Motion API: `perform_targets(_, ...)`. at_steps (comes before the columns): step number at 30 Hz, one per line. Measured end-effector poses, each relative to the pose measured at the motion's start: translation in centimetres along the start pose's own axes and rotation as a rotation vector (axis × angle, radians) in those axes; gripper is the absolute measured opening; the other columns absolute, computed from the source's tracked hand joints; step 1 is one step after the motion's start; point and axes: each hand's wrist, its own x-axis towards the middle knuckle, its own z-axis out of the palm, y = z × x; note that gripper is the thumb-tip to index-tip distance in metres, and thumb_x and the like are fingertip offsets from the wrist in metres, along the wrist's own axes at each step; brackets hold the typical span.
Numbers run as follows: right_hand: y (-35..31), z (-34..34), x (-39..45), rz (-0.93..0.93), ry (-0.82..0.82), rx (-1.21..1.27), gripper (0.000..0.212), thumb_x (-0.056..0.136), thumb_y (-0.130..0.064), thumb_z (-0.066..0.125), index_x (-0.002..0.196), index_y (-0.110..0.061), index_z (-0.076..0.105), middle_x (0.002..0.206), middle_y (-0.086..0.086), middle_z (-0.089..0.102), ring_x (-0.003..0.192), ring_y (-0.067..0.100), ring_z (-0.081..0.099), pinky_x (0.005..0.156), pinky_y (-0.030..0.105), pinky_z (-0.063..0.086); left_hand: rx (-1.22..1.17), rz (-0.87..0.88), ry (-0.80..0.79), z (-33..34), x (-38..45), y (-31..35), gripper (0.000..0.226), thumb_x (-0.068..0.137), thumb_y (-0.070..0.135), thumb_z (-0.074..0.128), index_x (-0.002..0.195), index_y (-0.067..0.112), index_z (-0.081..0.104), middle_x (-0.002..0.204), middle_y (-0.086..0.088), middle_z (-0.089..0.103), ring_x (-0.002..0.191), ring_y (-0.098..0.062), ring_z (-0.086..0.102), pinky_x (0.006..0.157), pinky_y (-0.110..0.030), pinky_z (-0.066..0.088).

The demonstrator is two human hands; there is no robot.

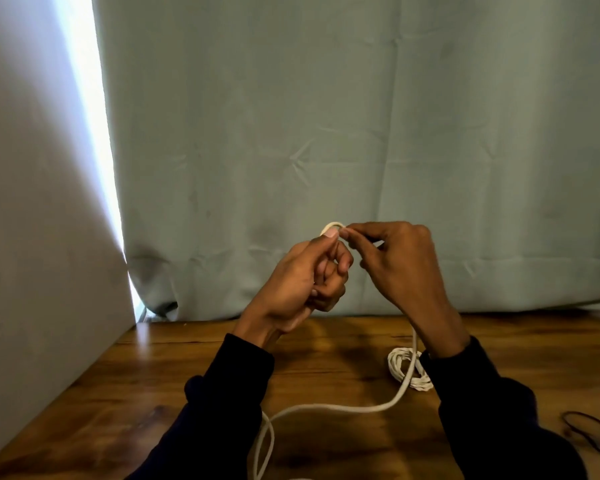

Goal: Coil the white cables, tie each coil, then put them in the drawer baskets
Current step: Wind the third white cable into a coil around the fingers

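Both hands are raised above a wooden table point(153, 368). My left hand point(302, 282) pinches a small loop of a white cable point(333, 407) between thumb and forefinger. My right hand point(399, 261) grips the same loop at its top, fingertips touching the left thumb. The rest of that cable hangs down behind my right wrist, curves across the table and runs off the bottom edge. A second white cable, coiled into a bundle point(404, 367), lies on the table partly behind my right sleeve. No drawer or basket is in view.
Dark elastic bands point(589, 433) lie on the table at the far right. A grey-green curtain point(326, 133) hangs along the table's back edge. A pale wall panel point(32, 237) closes the left side, with bright light in the gap.
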Motion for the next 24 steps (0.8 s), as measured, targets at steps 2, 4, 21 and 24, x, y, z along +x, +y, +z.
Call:
perform_targets(2,-0.3,0.6,-0.2,0.018,-0.133,0.001,0.026,0.097,-0.035,0.057,0.104,-0.022,0.079,0.089,-0.001,0.078,0.061,0.007,0.065,0.064,0.036,0.058,-0.039,-0.006,-0.008,0.2,0.1,0.0,0.053,0.102,0.051,0.029,0.075,0.009,0.050,0.040,0.004,0.027,0.036,-0.009,0.016,0.044,-0.027,0.010)
perform_targets(4,-0.7,1.2,-0.6,0.050,-0.265,-0.035,0.021,0.098,-0.016,0.057,0.095,-0.013,0.078,0.074,0.004,0.072,0.059,0.011,0.062,0.065,0.036,0.056,-0.113,-0.018,0.002,0.4,0.1,0.0,0.056,0.101,0.052,0.026,0.076,0.008,0.050,0.038,0.005,0.026,0.034,-0.007,0.016,0.042,-0.025,0.011)
perform_targets(21,-3.8,1.0,-2.2,-0.046,-0.839,-0.398,0.029,0.099,-0.022,0.059,0.127,-0.015,0.057,0.114,0.006,0.064,0.093,0.018,0.059,0.081,0.031,0.054,-0.209,0.148,0.276,-0.8,0.6,0.8,0.071,0.100,0.055,0.022,0.157,0.013,0.015,0.138,-0.009,0.061,0.127,-0.026,0.059,0.114,-0.039,0.040)
perform_targets(24,-4.4,-0.4,-2.2,-0.065,-0.903,-0.396,0.045,0.095,-0.026,0.064,0.137,-0.018,0.051,0.119,0.003,0.064,0.102,0.018,0.060,0.089,0.036,0.056,-0.133,0.133,0.276,-0.9,0.7,0.6,0.083,0.092,0.062,0.024,0.159,0.023,-0.004,0.139,0.002,0.060,0.130,-0.022,0.057,0.119,-0.039,0.032)
